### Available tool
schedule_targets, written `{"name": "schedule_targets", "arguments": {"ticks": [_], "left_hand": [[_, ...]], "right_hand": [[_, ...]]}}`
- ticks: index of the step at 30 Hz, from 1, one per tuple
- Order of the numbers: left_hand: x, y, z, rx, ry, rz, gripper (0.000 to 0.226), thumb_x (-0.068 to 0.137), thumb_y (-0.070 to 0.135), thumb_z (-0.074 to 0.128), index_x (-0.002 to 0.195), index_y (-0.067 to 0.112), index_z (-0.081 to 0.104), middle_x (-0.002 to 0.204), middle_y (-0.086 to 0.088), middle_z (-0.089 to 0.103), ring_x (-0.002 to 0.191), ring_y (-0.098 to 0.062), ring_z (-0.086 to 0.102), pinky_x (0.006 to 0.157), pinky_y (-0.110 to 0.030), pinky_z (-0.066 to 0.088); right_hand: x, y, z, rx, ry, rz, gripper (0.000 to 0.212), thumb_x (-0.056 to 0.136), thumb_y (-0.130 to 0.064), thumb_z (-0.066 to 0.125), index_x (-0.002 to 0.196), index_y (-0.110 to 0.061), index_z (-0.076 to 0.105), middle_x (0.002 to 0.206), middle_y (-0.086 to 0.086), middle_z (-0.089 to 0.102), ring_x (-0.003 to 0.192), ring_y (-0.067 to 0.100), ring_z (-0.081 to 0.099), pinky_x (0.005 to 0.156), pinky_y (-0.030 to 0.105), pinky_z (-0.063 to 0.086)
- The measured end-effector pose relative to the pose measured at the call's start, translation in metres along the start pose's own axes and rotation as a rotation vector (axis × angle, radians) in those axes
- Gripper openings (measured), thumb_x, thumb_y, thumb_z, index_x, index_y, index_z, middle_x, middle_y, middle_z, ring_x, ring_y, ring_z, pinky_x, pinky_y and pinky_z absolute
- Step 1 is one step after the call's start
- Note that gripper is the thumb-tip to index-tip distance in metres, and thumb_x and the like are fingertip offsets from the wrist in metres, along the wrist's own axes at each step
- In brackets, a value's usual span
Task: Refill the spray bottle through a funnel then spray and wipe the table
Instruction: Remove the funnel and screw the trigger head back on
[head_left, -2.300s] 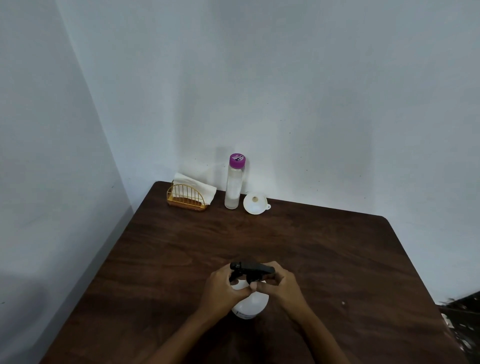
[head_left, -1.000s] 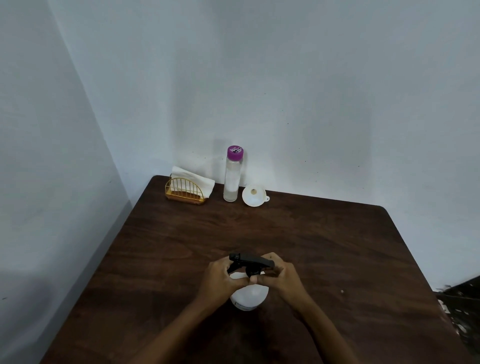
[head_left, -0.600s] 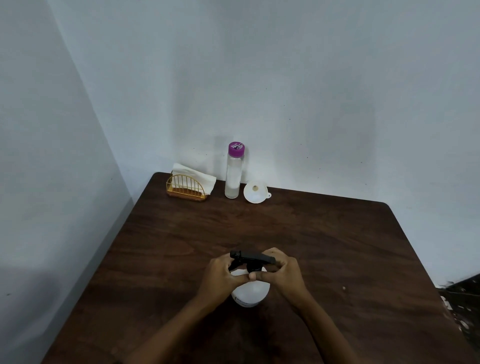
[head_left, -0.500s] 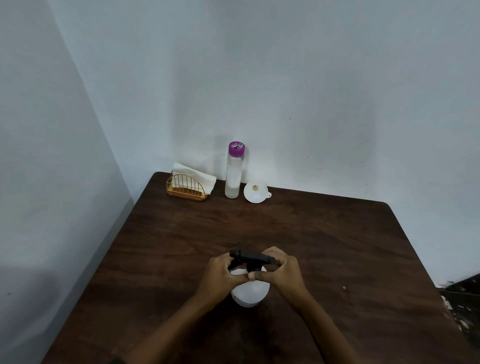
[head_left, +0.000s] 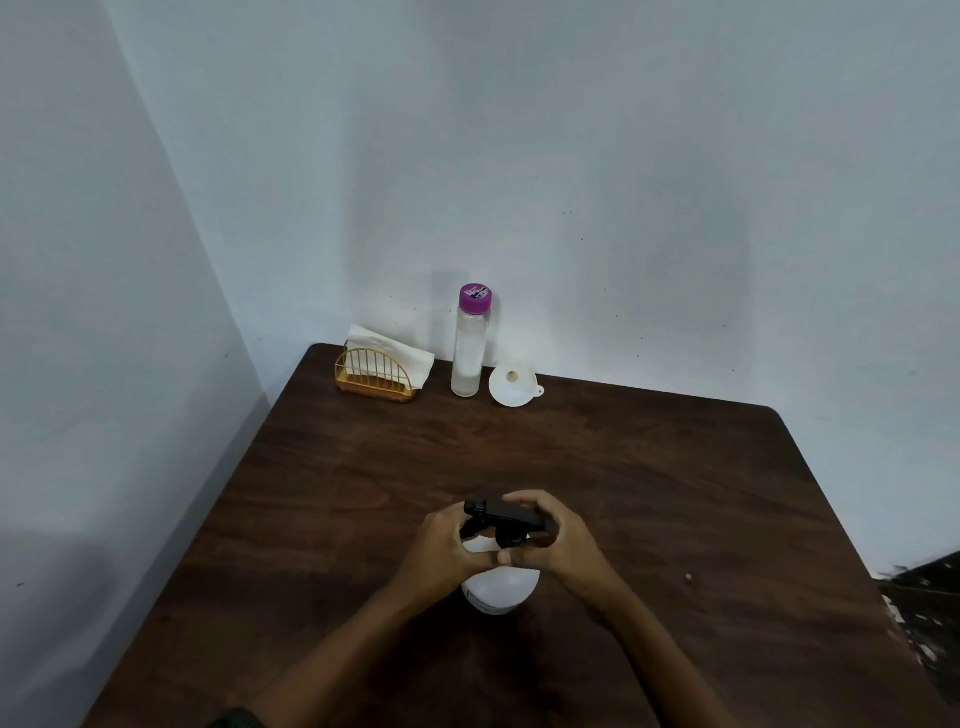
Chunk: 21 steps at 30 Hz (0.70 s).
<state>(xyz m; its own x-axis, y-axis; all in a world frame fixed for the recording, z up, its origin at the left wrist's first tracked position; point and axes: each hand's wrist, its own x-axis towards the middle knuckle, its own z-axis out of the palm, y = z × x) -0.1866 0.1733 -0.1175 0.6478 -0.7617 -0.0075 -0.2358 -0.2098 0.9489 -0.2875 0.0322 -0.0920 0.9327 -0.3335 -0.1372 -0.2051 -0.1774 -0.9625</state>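
White plastic of the round spray bottle (head_left: 500, 590) shows only as a lower bulge, since both hands hide its neck. It stands upright near the middle of the dark wooden table (head_left: 649, 467), its black trigger head (head_left: 506, 515) lying crosswise with the nozzle pointing left. The left hand (head_left: 447, 551) grips the bottle's upper body. The right hand (head_left: 563, 545) curls round the head's rear. At the far edge, a clear purple-capped bottle (head_left: 469, 353) stands just beside a white funnel (head_left: 511, 387).
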Motion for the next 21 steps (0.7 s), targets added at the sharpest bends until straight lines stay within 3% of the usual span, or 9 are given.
{"name": "schedule_targets", "arguments": {"ticks": [3,9,12,15,18,21], "left_hand": [[0.002,-0.001,-0.002,0.051,-0.061,-0.037,0.034,0.068,0.020,0.081,0.092,0.035,0.063,0.082,0.017,0.067,0.081,0.008,0.062,0.068,-0.012,0.047],[0.006,-0.014,0.001,0.129,-0.023,-0.066,0.021,0.061,0.031,0.084,0.068,0.031,0.065,0.058,0.015,0.061,0.055,0.003,0.055,0.053,-0.015,0.037],[0.006,-0.016,0.000,0.176,-0.006,-0.067,0.038,0.056,0.048,0.080,0.078,0.019,0.071,0.063,0.012,0.065,0.058,-0.002,0.060,0.052,-0.023,0.043],[0.007,-0.017,-0.002,0.191,-0.029,-0.066,0.055,0.052,0.057,0.075,0.088,0.016,0.073,0.078,0.003,0.073,0.070,-0.012,0.067,0.064,-0.036,0.054],[0.008,-0.017,-0.003,0.198,-0.037,-0.072,0.045,0.057,0.045,0.081,0.090,0.015,0.073,0.082,0.005,0.073,0.073,-0.006,0.067,0.068,-0.032,0.056],[0.006,-0.015,-0.003,0.207,-0.025,-0.072,0.037,0.060,0.037,0.083,0.088,0.014,0.074,0.072,0.010,0.069,0.064,0.000,0.063,0.060,-0.022,0.051]], "right_hand": [[0.001,0.001,-0.003,0.035,-0.017,0.021,0.042,0.064,0.001,0.080,0.103,-0.007,0.065,0.105,0.012,0.063,0.090,0.009,0.066,0.072,0.020,0.051],[0.002,0.010,-0.005,0.028,0.023,0.019,0.031,0.062,0.002,0.080,0.088,0.004,0.065,0.089,0.004,0.061,0.083,0.011,0.066,0.072,0.023,0.052],[0.005,0.009,-0.004,-0.009,0.026,-0.013,0.027,0.060,-0.002,0.083,0.082,-0.002,0.067,0.088,0.004,0.061,0.083,0.014,0.065,0.074,0.026,0.053],[0.007,0.007,-0.003,-0.052,0.011,-0.036,0.025,0.057,-0.004,0.084,0.077,-0.007,0.068,0.083,0.000,0.060,0.075,0.005,0.062,0.067,0.019,0.049],[0.008,0.009,-0.003,-0.085,0.029,-0.049,0.028,0.055,-0.008,0.086,0.077,-0.006,0.069,0.083,0.001,0.062,0.075,0.008,0.064,0.067,0.022,0.050],[0.008,0.011,-0.002,-0.070,0.061,-0.048,0.031,0.054,-0.009,0.087,0.079,-0.004,0.069,0.087,0.010,0.065,0.081,0.019,0.066,0.072,0.034,0.054]]}}
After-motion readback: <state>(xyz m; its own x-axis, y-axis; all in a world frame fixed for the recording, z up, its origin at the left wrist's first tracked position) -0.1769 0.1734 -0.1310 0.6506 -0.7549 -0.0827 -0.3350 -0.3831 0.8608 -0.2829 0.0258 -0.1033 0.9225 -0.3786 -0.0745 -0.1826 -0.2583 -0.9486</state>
